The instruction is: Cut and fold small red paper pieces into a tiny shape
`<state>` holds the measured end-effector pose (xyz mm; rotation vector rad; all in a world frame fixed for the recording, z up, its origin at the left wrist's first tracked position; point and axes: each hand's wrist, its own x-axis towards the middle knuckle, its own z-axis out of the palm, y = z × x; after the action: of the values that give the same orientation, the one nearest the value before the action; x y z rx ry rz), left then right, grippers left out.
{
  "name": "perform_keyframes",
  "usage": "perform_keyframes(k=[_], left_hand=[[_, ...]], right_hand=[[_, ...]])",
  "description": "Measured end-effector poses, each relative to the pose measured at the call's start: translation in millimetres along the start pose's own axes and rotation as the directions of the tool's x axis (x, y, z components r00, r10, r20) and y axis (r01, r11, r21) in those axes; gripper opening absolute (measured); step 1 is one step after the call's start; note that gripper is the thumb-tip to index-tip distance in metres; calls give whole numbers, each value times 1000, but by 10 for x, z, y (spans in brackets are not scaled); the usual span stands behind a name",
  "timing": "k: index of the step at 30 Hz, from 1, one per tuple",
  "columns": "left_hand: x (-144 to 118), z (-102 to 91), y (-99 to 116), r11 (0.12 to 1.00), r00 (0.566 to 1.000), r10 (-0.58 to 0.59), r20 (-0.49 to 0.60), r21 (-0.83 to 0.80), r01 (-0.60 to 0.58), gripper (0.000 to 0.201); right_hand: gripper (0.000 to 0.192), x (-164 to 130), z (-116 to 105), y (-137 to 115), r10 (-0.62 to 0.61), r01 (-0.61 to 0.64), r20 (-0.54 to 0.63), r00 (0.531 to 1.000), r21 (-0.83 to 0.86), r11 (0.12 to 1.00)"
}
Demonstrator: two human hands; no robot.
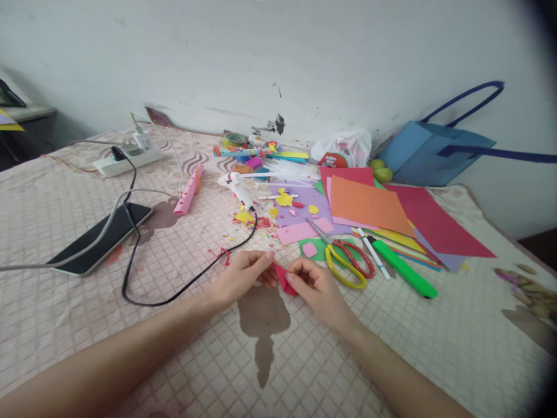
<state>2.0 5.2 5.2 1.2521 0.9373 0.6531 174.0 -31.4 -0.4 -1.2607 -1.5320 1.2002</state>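
Between both hands, over the middle of the table, is a small folded piece of red paper. My left hand pinches its upper left end between thumb and fingers. The thumb and forefinger of my right hand close on its right side. Just beyond my right hand lie scissors with yellow handles and another pair with red handles. Past my left hand are red paper scraps and the black cord of a white glue gun.
Coloured paper sheets, a green marker-like tool and a white pen lie to the right. A blue bag stands behind. At left are a phone, a power strip and a pink paper roll.
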Motion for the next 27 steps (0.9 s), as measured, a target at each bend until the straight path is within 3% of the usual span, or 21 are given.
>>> perform_keyframes(k=[6,13,20,27], left_hand=[[1,-33,-54,994,999,15,42,106,-19,26],[-2,-39,-47,990,1000,23,15,137,-25,25],[-28,-27,-34,971,998,63,23,231,-67,26],[-21,-13,-44,981,998,58,20,184,-61,26]], right_hand=[[14,0,13,18,8,-8,-1,1000,-1,1000],[33,9,-14,27,34,-34,4,999,34,999],[16,17,-19,64,4,-6,42,999,40,999],[13,9,-37,45,-26,28,38,999,-60,998]])
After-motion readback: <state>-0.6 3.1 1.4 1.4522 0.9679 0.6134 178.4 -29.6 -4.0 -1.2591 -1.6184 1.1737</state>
